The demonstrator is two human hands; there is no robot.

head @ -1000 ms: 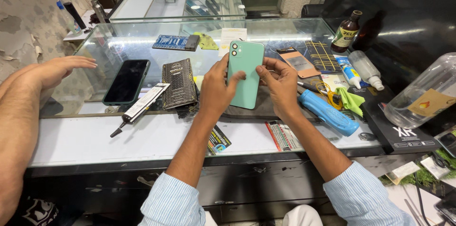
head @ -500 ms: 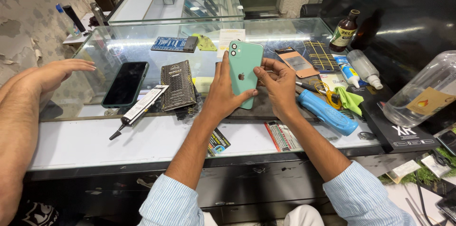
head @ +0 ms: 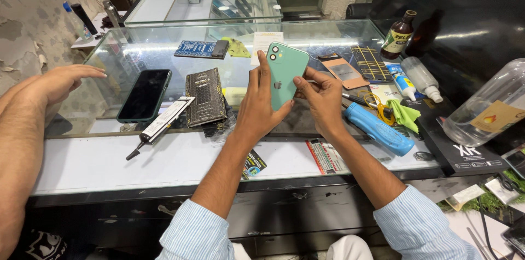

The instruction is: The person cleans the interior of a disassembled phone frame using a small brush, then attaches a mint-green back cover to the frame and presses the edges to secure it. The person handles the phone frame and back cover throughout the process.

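Both hands on green phone (head: pixel 285 74), held upright above glass counter (head: pixel 136 52), back facing camera. Left hand (head: pixel 261 104) wraps its left edge; right hand (head: pixel 322 98) pinches right edge. Blue tool (head: pixel 377 127) just right.

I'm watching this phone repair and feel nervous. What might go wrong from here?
The green phone is held up in the air, off the glass counter, by the left hand and right hand; a slip might drop it onto the glass. The black phone and the blue tool lie close by, so a falling phone might hit them.
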